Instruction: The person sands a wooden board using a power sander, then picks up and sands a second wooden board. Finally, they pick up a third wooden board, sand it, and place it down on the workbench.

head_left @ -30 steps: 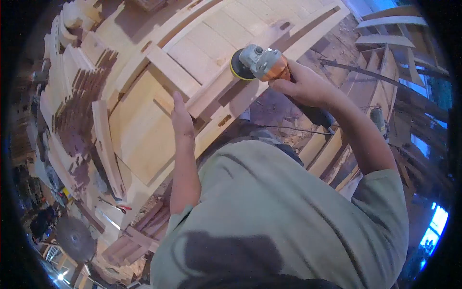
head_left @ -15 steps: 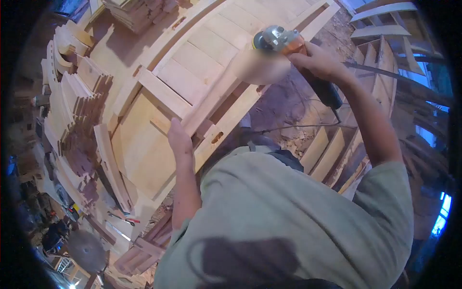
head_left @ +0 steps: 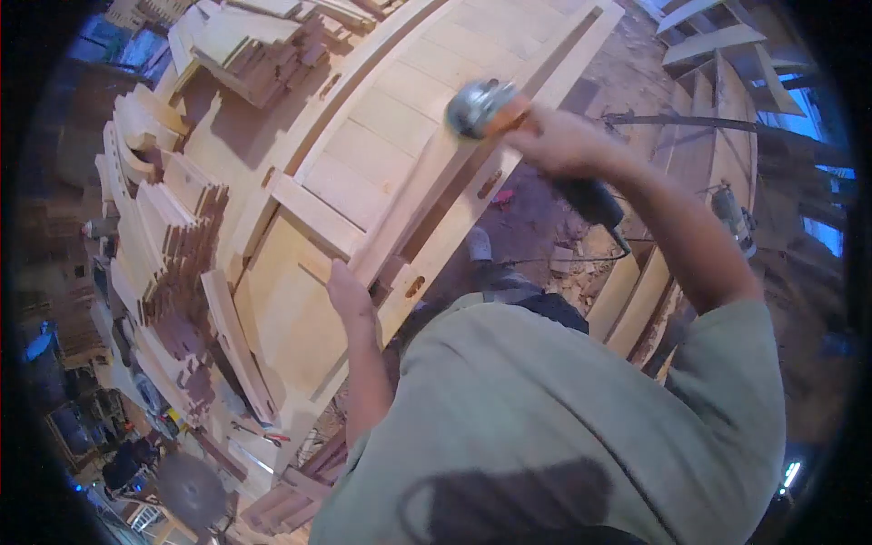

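My right hand [head_left: 565, 143] is wrapped round an angle grinder [head_left: 490, 111] with a silver head, an orange part and a dark body. The grinder's head is at the upper part of a long wooden beam [head_left: 413, 202], and its disc is blurred. At the beam's lower end, my left hand [head_left: 351, 292] is closed on the beam end, its fingertips partly hidden. The beam lies along a large wooden frame [head_left: 454, 238] with slotted holes and pale panels [head_left: 363, 163].
Stacked curved wood pieces [head_left: 168, 213] stand at the left, with more boards [head_left: 259, 54] at the upper left. Pliers [head_left: 263, 434] and a round saw blade [head_left: 192, 490] lie lower left. Another power tool [head_left: 732, 218] is at the right, beyond a cord [head_left: 581, 260].
The grinder and my right hand have moved left and slightly down in view. My left hand stays at the beam's lower end. The whole view has shifted slightly.
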A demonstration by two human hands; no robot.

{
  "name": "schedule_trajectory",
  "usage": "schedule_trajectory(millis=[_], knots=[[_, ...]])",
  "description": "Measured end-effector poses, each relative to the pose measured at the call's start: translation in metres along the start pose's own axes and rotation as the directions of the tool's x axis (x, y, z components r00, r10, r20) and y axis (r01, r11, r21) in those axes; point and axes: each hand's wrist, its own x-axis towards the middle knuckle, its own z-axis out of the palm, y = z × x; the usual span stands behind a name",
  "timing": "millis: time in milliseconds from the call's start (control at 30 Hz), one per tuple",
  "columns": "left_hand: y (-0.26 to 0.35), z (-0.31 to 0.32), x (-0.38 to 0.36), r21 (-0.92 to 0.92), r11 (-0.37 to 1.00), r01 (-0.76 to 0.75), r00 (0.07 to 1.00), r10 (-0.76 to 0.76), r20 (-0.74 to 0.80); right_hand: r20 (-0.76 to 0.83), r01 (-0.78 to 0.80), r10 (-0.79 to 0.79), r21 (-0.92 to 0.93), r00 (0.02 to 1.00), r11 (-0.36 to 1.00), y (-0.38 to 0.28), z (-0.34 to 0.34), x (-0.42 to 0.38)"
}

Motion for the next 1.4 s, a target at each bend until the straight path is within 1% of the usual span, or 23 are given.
schedule_trajectory(millis=[67, 100, 167, 200, 267, 300, 367, 400, 467, 500, 567, 700, 767, 800, 867, 933, 1000, 1033, 1100, 1133, 1233, 1333, 1400], knots=[[0.01, 0.005, -0.007, -0.198, 0.971, 0.136, 0.99, -0.14, -0.005, 0.151, -0.042, 0.041, 0.003, 0.988, 0.999, -0.035, 0.012, -0.01], [0.012, 0.005, -0.009, -0.193, 0.972, 0.135, 0.991, -0.137, 0.003, 0.144, -0.047, 0.046, 0.007, 0.989, 0.999, -0.038, 0.022, -0.009], [0.013, 0.003, -0.009, -0.082, 0.992, 0.1, 0.995, -0.1, 0.001, 0.131, -0.117, 0.144, -0.194, 0.981, 0.974, -0.035, 0.036, -0.005], [0.012, 0.003, -0.008, -0.079, 0.992, 0.102, 0.995, -0.102, 0.002, 0.132, -0.12, 0.147, -0.192, 0.98, 0.974, -0.034, 0.032, -0.006], [0.005, 0.001, -0.003, -0.086, 0.99, 0.114, 0.993, -0.117, -0.024, 0.04, -0.059, 0.065, -0.142, 0.997, 0.988, -0.032, 0.016, -0.01], [-0.008, -0.005, 0.004, -0.087, 0.989, 0.123, 0.992, -0.126, -0.03, 0.05, -0.058, 0.066, -0.143, 0.997, 0.988, -0.027, 0.005, -0.008], [-0.036, -0.017, 0.019, 0.245, 0.963, -0.116, 0.993, 0.114, 0.023, 0.074, -0.129, 0.131, -0.031, 0.989, 0.991, -0.007, -0.023, -0.001], [-0.032, -0.015, 0.015, 0.246, 0.963, -0.108, 0.994, 0.107, 0.02, -0.074, -0.18, 0.179, -0.012, 0.981, 0.984, 0.014, -0.026, 0.003], [-0.008, -0.004, 0.0, 0.224, 0.966, -0.126, 0.99, 0.137, -0.037, -0.169, 0.022, -0.033, -0.071, 0.985, 0.997, 0.061, -0.04, 0.023], [0.001, -0.001, -0.006, 0.226, 0.966, -0.125, 0.99, 0.136, -0.034, -0.17, 0.019, -0.03, -0.069, 0.985, 0.997, 0.053, -0.044, 0.023], [0.014, 0.006, -0.014, 0.141, 0.988, -0.063, 0.995, 0.073, -0.067, 0.0, -0.194, 0.194, -0.002, 0.981, 0.981, 0.029, -0.057, 0.026], [-0.008, 0.001, 0.002, 0.038, 0.999, -0.034, 0.996, 0.037, -0.08, -0.078, -0.156, 0.153, -0.04, 0.985, 0.987, 0.039, -0.046, 0.041], [-0.038, -0.013, 0.02, 0.12, 0.981, -0.152, 0.988, 0.153, 0.001, -0.104, -0.188, 0.174, -0.143, 0.979, 0.972, 0.034, -0.046, 0.046], [-0.031, -0.013, 0.014, 0.119, 0.982, -0.146, 0.989, 0.148, -0.008, -0.095, -0.183, 0.17, -0.147, 0.981, 0.972, 0.037, -0.044, 0.046], [-0.001, -0.004, -0.002, 0.104, 0.994, -0.038, 0.999, 0.04, -0.016, -0.21, -0.037, 0.027, -0.046, 0.977, 0.998, 0.05, -0.044, 0.046], [0.021, 0.003, -0.012, 0.026, 1.0, 0.013, 0.999, -0.012, -0.037, -0.186, -0.058, 0.04, -0.095, 0.982, 0.994, 0.046, -0.043, 0.044], [0.019, 0.005, -0.009, -0.047, 0.997, 0.069, 0.997, -0.071, -0.042, -0.212, -0.009, 0.009, 0.002, 0.977, 1.0, 0.028, -0.032, 0.027], [0.011, 0.002, -0.002, -0.021, 0.999, 0.033, 0.999, -0.034, -0.021, -0.203, -0.014, 0.012, -0.007, 0.979, 1.0, 0.022, -0.028, 0.023], [-0.004, 0.002, 0.007, -0.026, 0.999, -0.044, 0.999, 0.044, -0.02, -0.078, -0.178, 0.175, -0.031, 0.981, 0.984, 0.011, -0.02, 0.019], [-0.01, 0.0, 0.008, -0.031, 0.999, -0.035, 0.999, 0.034, -0.024, -0.069, -0.18, 0.177, -0.038, 0.982, 0.983, 0.008, -0.013, 0.017], [-0.014, -0.002, 0.011, 0.078, 0.992, -0.097, 0.995, 0.098, -0.006, 0.069, -0.103, 0.098, 0.067, 0.993, 0.992, 0.001, 0.009, 0.011], [-0.019, -0.001, 0.018, 0.122, 0.979, -0.161, 0.987, 0.16, 0.014, 0.117, -0.114, 0.1, 0.122, 0.988, 0.986, -0.035, 0.038, -0.008], [-0.034, -0.003, 0.024, 0.13, 0.944, -0.304, 0.948, 0.313, -0.054, 0.147, -0.131, 0.119, 0.074, 0.982, 0.989, -0.051, 0.055, -0.018]])
